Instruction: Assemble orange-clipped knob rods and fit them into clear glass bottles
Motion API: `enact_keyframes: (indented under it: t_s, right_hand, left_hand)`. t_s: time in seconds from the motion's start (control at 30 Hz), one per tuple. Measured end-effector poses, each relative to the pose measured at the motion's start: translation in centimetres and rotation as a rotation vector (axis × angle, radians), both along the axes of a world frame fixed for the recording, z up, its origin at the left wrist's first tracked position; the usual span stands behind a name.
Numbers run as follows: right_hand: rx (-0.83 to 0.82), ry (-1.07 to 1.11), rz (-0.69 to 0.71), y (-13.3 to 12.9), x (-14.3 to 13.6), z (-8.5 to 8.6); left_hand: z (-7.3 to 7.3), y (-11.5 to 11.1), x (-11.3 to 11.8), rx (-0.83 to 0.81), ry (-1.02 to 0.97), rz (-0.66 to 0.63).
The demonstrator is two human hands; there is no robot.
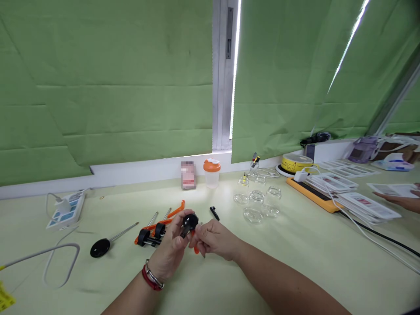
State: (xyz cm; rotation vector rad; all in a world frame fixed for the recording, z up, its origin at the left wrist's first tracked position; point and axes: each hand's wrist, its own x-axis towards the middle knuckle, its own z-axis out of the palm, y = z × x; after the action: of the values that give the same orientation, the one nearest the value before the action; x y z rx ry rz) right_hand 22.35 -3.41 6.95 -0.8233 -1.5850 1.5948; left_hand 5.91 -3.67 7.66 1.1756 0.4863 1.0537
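Observation:
My left hand (pixel 172 251) is closed around a glossy black round cap (pixel 190 222) with a short black arm pointing down toward the palm. My right hand (pixel 213 238) meets it from the right, fingers pinched at the cap's edge. Bits of an orange handle (pixel 196 250) show between and below the right fingers; the rest is hidden. Left of my hands lie black ring-shaped parts (pixel 143 237) with metal rods, among orange handles (pixel 177 210). A black disc on a metal rod (pixel 100 248) lies further left. A small black handle (pixel 214 213) lies just beyond my right hand.
Several clear glass vessels (pixel 256 203) stand right of centre. Behind are an orange-lidded cup (pixel 211 173) and a small box (pixel 188 175). Power strips (pixel 67 211) and an orange one (pixel 311 194) trail cables. At far right, another person's hand (pixel 398 201) holds a card near stacked cards (pixel 367 204).

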Motion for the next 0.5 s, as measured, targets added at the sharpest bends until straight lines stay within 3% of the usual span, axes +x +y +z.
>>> enact_keyframes:
  t_s: [0.17, 0.37, 0.5]
  right_hand:
    - [-0.096, 0.094, 0.086, -1.2, -0.7, 0.7]
    - [-0.211, 0.129, 0.015, -1.5, -1.1, 1.2]
    - [-0.149, -0.002, -0.052, -1.7, -1.2, 0.9]
  left_hand:
    - [-0.3, -0.2, 0.3, 0.149, 0.111, 0.095]
    - [-0.4, -0.1, 0.4, 0.28, 0.146, 0.196]
    - [-0.4, 0.0, 0.0, 0.288, 0.14, 0.172]
